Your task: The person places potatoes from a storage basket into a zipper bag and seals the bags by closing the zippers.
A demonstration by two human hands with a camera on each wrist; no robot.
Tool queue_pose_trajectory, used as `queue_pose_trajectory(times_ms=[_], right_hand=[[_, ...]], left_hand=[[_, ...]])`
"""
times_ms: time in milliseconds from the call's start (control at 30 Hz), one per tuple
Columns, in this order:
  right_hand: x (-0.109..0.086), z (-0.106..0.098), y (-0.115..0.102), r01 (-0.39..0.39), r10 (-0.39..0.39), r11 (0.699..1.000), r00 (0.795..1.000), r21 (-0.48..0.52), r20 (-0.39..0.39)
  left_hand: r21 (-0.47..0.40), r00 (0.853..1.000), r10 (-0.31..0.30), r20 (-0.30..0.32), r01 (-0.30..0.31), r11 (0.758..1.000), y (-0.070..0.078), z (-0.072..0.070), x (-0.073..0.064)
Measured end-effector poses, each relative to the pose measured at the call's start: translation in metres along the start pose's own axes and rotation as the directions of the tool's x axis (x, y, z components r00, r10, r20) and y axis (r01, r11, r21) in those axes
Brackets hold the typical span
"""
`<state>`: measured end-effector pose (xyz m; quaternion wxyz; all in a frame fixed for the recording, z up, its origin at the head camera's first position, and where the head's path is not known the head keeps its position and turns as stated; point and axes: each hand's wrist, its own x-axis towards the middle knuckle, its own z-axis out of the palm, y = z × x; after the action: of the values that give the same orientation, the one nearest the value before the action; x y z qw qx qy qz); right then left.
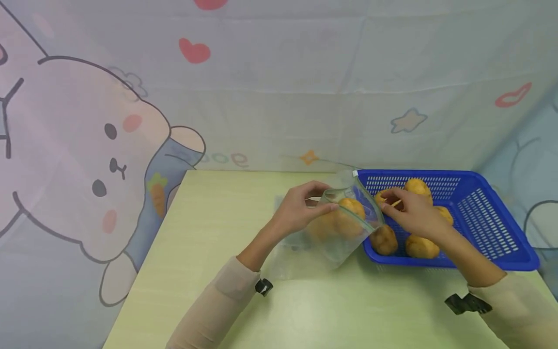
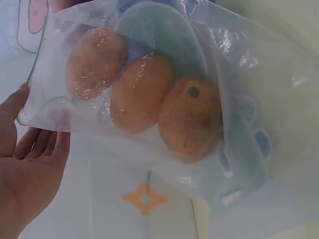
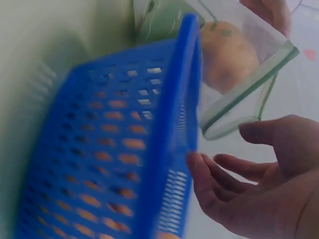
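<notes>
My left hand pinches the rim of a clear zip-top bag, thumb on one side and fingers on the other. Three potatoes show through the plastic in the left wrist view, lying in a row. The bag's mouth, edged with a green strip, faces the blue basket. Over the basket's left side is my right hand, its thumb by the bag's rim; whether they touch I cannot tell. The right wrist view shows its fingers loosely bent, with nothing between them and the thumb.
Several potatoes lie in the left part of the perforated basket. The pale green-yellow table runs up to a printed cloth at the back. Another clear plastic sheet or bag lies flat under the bag.
</notes>
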<state>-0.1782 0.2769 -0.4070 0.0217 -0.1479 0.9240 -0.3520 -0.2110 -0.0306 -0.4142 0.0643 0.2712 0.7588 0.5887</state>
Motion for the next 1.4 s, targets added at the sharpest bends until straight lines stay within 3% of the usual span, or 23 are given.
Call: queue_pose_trajectory(times_ms=[133,200,300,433,567,667,767,933,1100,1167,1267,1400], right_hand=[[0.002,0.009,0.007,-0.141,0.129,0.983,0.986,0.122,0.103],[0.005,0.013,0.007,-0.161,0.148,0.971,0.985,0.175,0.087],[0.013,0.008,-0.006,-0.159,0.154,0.961,0.987,0.226,0.041],[0.028,-0.022,-0.044,-0.128,0.138,0.952,0.990,0.277,-0.014],[0.040,-0.062,-0.088,-0.039,0.076,0.951,0.991,0.306,-0.109],[0.044,-0.083,-0.115,0.027,0.024,0.959,0.984,0.282,-0.174],[0.046,-0.088,-0.131,0.053,-0.008,0.970,0.982,0.237,-0.188],[0.044,-0.069,-0.127,0.046,-0.006,0.961,0.989,0.271,-0.148],[0.039,-0.038,-0.099,0.042,-0.004,0.950,0.992,0.310,-0.122],[0.036,-0.026,-0.085,0.058,-0.025,0.957,0.993,0.285,-0.116],[0.028,-0.013,-0.063,0.093,-0.071,0.978,0.990,0.187,-0.123],[0.013,-0.008,-0.031,0.097,-0.083,0.994,0.975,0.058,-0.204]], left_hand=[[-0.005,1.000,-0.016,-0.008,0.016,1.000,-0.006,-0.001,-0.001],[0.010,1.000,0.004,-0.023,-0.004,1.000,-0.008,-0.002,-0.002],[0.039,0.993,0.091,-0.076,-0.088,0.995,-0.009,-0.011,-0.003],[-0.008,0.958,0.212,-0.191,-0.217,0.976,0.004,-0.036,-0.002],[-0.067,0.914,0.286,-0.286,-0.317,0.946,0.037,-0.068,0.002],[-0.077,0.889,0.339,-0.308,-0.378,0.922,0.060,-0.085,0.005],[-0.081,0.878,0.364,-0.311,-0.406,0.910,0.072,-0.095,0.005],[-0.057,0.878,0.360,-0.315,-0.396,0.916,0.076,-0.101,0.006],[0.083,0.886,0.371,-0.280,-0.363,0.928,0.083,-0.097,0.009],[0.170,0.896,0.371,-0.243,-0.337,0.926,0.082,-0.088,0.011],[0.292,0.913,0.379,-0.152,-0.325,0.899,0.073,-0.068,0.012],[0.380,0.928,0.370,-0.041,-0.328,0.865,0.061,-0.037,0.017]])
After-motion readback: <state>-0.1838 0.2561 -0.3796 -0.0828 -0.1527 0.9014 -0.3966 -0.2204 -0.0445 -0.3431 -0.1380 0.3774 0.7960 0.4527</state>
